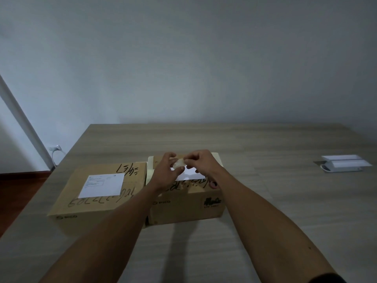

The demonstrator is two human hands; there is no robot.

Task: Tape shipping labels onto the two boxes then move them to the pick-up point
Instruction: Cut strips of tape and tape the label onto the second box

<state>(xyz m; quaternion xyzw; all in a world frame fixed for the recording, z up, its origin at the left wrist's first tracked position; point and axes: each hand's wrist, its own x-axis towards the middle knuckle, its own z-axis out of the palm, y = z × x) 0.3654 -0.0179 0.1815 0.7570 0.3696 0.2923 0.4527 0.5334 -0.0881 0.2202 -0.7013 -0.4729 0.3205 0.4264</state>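
Two brown cardboard boxes stand side by side on the table. The left box (98, 193) carries a white shipping label (102, 185) on its top. On the right box (183, 203) lies a second white label (189, 175), partly hidden by my hands. My left hand (166, 170) and my right hand (201, 162) meet above that label and pinch a small crumpled piece of pale tape (179, 163) between their fingertips.
The wooden table (265, 190) stretches to the right, where a white flat device with paper (344, 166) sits near the far right edge. A wall socket with a cable (55, 149) is on the left wall, above a dark floor.
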